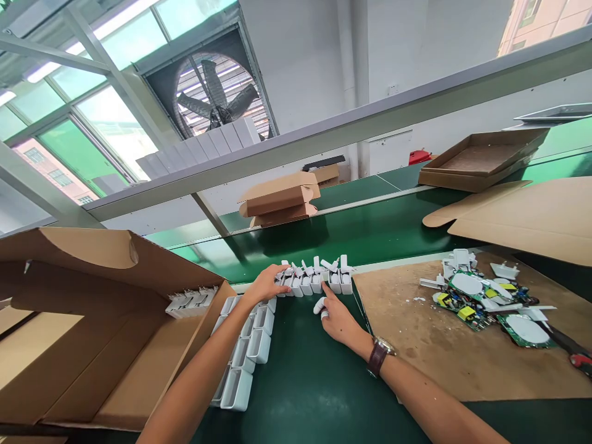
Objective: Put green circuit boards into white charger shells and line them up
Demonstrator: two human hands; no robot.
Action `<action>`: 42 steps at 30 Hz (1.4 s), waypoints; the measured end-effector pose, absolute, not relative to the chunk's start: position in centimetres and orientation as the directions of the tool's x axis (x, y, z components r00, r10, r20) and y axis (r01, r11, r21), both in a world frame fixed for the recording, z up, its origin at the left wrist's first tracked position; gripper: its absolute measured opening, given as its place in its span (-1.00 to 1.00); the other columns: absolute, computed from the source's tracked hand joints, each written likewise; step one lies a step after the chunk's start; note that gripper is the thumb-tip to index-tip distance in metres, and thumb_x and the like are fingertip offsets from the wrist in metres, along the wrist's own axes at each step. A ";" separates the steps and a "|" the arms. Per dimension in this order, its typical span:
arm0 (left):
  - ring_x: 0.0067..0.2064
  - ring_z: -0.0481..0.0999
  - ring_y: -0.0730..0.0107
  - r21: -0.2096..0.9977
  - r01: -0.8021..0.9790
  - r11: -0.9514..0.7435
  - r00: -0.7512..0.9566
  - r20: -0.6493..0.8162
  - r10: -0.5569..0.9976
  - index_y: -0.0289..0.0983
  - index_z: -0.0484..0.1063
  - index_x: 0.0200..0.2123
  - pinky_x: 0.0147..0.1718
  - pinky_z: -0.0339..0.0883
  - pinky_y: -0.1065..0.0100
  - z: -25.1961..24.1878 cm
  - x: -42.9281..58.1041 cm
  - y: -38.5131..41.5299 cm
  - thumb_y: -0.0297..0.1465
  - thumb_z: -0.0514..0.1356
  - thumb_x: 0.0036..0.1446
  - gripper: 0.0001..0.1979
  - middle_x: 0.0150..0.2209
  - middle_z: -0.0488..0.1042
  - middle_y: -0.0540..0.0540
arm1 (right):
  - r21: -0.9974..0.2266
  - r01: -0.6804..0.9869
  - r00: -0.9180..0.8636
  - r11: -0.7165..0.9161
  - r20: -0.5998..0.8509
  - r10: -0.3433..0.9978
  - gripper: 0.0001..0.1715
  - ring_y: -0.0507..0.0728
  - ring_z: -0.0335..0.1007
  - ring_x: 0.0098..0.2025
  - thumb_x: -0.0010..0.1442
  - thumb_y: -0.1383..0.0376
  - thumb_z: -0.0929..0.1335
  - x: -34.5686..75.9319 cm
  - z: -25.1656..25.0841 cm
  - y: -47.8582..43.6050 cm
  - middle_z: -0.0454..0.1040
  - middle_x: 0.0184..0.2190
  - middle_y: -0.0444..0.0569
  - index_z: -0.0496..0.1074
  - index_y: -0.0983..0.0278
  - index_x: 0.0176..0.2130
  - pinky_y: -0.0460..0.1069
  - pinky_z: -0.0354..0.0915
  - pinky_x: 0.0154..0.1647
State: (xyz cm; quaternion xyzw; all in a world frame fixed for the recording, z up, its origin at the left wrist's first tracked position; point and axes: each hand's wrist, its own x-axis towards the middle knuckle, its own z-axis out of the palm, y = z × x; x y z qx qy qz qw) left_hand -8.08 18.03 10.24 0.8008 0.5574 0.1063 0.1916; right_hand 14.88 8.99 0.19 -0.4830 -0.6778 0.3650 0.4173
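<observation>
A row of several white charger housings (319, 279) with folded-out plug pins stands at the far edge of the green table. My left hand (266, 283) lies on the row's left end, fingers curved over the housings. My right hand (337, 317), with white finger cots and a brown wristwatch, touches the row near its right part with the forefinger stretched out. More white housings (250, 351) lie in two lines beside the open cardboard box (106, 345). Another row of housings (189, 302) sits inside that box.
A worn brown board (439, 345) on the right carries a heap of green circuit boards and white parts (490, 299). A red-handled tool (573, 354) lies at its right edge. Flat cardboard and cardboard trays (481, 160) rest beyond the green conveyor belt (370, 228). A large fan is overhead.
</observation>
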 end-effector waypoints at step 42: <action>0.31 0.39 -0.16 0.666 0.746 -0.024 -0.032 0.072 0.997 -0.34 0.00 0.40 0.18 0.25 0.17 8.5 -8.0 22.8 -0.40 0.49 -0.23 0.15 0.28 0.39 -0.45 | -0.753 0.580 -0.036 0.312 0.359 0.932 -0.72 0.21 0.47 0.01 0.34 0.24 0.42 10.7 3.0 19.8 0.48 0.04 0.06 0.45 0.30 0.02 0.19 0.45 0.03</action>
